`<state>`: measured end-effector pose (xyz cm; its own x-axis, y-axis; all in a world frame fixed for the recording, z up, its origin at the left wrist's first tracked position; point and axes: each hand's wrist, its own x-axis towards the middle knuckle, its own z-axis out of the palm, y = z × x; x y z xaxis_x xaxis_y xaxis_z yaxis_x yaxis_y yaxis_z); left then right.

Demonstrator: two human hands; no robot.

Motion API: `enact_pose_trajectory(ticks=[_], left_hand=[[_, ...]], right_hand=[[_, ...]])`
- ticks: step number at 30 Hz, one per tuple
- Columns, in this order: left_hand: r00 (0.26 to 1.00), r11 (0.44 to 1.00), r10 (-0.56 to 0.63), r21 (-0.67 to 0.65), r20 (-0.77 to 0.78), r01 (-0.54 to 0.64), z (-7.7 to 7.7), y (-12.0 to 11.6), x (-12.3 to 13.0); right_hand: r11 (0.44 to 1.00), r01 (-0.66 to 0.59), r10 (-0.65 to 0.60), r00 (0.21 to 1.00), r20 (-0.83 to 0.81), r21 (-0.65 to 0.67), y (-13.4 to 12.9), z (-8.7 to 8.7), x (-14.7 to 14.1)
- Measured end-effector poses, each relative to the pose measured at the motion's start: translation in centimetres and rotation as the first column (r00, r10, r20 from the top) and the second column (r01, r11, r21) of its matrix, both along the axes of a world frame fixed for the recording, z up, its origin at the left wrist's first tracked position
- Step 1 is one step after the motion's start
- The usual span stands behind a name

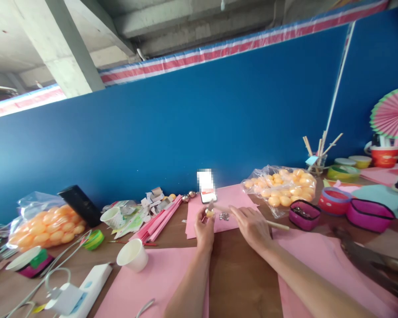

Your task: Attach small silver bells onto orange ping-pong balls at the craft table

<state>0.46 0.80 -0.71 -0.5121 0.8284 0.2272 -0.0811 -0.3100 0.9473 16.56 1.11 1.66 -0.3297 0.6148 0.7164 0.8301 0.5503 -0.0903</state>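
Observation:
My left hand (204, 227) is closed, pinching a small round yellowish piece (209, 213) with a shiny side; its exact kind is too small to tell. In my right hand (252, 224) is a thin wooden-handled stick (278, 225). The handle shows behind the palm, and the front end points at the piece in my left hand; I cannot tell whether they touch. Between the hands, a little pile of small silvery metal pieces (224, 216) lies on a pink sheet (193, 227). A phone (208, 198) with a lit, blurred screen stands just beyond.
Bags of orange balls lie at left (49, 227) and right (281, 187). A white paper cup (132, 255) stands on pink paper near a power strip (94, 285) with cables. Purple containers (369, 216) sit at right, before a blue partition (199, 123). Pink strips (159, 218) lie left.

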Motion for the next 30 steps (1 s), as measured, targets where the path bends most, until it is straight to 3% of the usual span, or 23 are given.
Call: enact_pose_trajectory(ticks=[9, 12, 21, 30], left_hand=[[0.990, 0.999, 0.038, -0.021, -0.133, -0.041, -0.6, 0.4, -0.2], [0.993, 0.998, 0.046, -0.042, -0.112, -0.051, -0.4, 0.2, -0.2], [0.992, 0.988, 0.106, -0.102, -0.070, -0.113, -0.1, 0.1, -0.3], [0.995, 0.990, 0.074, -0.118, -0.069, -0.081, -0.3, 0.2, -0.4]], right_hand=[[0.999, 0.037, -0.037, 0.999, 0.010, -0.015, 0.3, -0.2, 0.2], [0.992, 0.121, -0.120, 0.992, 0.026, -0.040, 0.4, -0.2, 0.3], [0.889, 0.440, -0.413, 0.891, 0.190, -0.130, 1.9, -1.4, 0.9], [0.814, 0.547, -0.507, 0.833, 0.221, -0.196, 3.0, -2.4, 1.1]])
